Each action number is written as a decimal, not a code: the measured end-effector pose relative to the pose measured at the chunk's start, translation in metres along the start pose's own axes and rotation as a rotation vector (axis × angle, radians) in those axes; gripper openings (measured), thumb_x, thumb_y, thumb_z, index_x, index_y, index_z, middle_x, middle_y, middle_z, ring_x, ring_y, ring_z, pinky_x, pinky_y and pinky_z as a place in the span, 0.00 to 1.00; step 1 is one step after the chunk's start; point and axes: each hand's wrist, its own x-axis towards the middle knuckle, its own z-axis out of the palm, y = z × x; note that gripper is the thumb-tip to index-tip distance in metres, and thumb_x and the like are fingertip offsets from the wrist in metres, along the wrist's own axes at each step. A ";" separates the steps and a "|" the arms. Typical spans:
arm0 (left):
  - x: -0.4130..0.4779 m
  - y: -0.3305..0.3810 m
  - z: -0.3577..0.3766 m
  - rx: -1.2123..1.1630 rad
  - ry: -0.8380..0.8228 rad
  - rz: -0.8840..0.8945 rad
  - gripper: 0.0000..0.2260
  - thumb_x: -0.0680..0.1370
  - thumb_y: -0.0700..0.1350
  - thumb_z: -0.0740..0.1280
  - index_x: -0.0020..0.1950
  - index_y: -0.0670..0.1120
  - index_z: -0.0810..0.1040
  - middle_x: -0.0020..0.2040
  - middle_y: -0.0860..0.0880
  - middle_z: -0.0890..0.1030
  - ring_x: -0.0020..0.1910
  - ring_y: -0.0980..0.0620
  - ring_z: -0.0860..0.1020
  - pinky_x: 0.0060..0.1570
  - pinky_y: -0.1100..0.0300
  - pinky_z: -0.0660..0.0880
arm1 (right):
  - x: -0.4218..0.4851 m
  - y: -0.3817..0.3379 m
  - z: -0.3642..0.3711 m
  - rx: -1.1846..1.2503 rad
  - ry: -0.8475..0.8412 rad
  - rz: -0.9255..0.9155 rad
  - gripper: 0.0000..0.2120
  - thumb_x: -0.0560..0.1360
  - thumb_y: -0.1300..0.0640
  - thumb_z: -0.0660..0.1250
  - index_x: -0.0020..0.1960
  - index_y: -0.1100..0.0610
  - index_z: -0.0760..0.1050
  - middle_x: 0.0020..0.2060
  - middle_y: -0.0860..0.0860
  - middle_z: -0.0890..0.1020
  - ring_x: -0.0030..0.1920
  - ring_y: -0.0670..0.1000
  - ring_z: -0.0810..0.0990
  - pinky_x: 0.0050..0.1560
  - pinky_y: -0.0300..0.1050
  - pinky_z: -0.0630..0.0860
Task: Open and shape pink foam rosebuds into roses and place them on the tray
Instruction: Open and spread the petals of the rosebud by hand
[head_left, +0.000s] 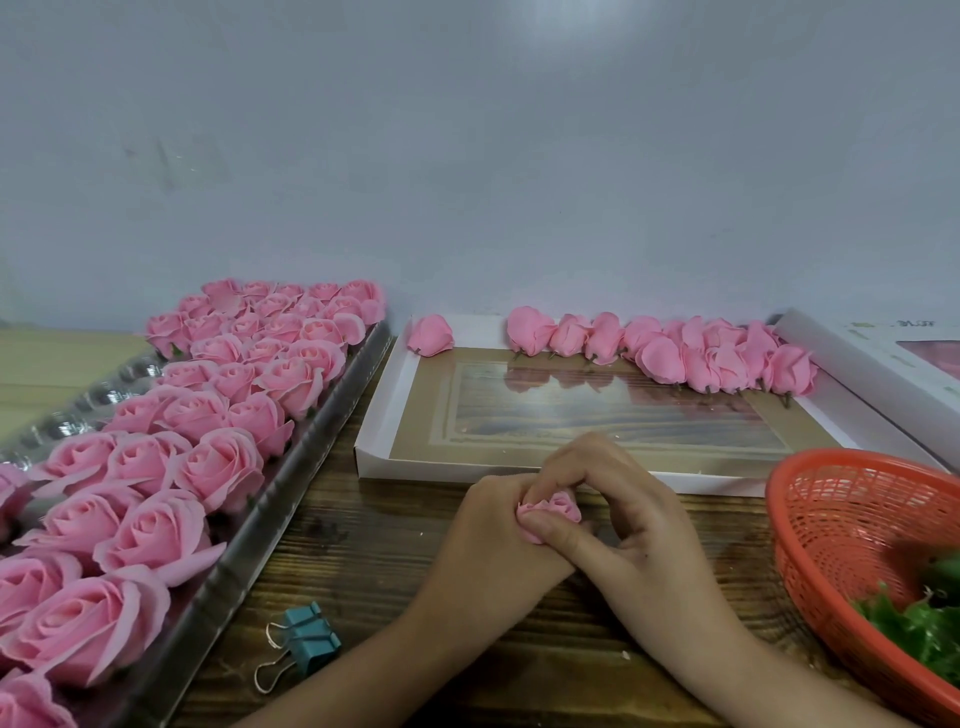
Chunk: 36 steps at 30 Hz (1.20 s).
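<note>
Head view: at lower centre, the left hand (493, 540) and right hand (613, 514) pinch one pink rosebud (551, 512) over the table (374, 561). Left, a tray (291, 467) holds dozens of opened roses (218, 467). A shallow box (395, 395) holds about a dozen buds (660, 348). Lower right, one orange basket (831, 519) holds green leaves (919, 623).

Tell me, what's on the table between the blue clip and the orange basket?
In the head view, only the person's two forearms cross between the blue clip and the orange basket.
</note>
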 end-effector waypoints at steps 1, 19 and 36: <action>0.000 0.000 0.000 -0.003 -0.007 -0.017 0.08 0.67 0.47 0.67 0.36 0.43 0.71 0.28 0.54 0.72 0.30 0.60 0.71 0.29 0.69 0.66 | 0.000 0.000 0.000 0.004 0.001 0.001 0.04 0.72 0.54 0.71 0.42 0.54 0.79 0.40 0.44 0.79 0.45 0.48 0.79 0.47 0.35 0.71; 0.001 -0.004 0.003 0.066 0.044 0.020 0.05 0.66 0.56 0.60 0.35 0.57 0.74 0.31 0.63 0.75 0.33 0.62 0.73 0.31 0.66 0.69 | -0.001 -0.001 -0.001 -0.059 -0.003 -0.006 0.04 0.73 0.56 0.73 0.41 0.54 0.78 0.40 0.46 0.79 0.45 0.50 0.78 0.45 0.39 0.72; 0.002 -0.008 0.003 0.084 0.068 0.011 0.16 0.72 0.41 0.68 0.30 0.59 0.70 0.33 0.70 0.76 0.36 0.69 0.76 0.34 0.74 0.69 | -0.001 -0.001 0.002 -0.093 0.008 0.018 0.03 0.74 0.52 0.70 0.44 0.50 0.77 0.42 0.44 0.78 0.47 0.48 0.77 0.45 0.34 0.70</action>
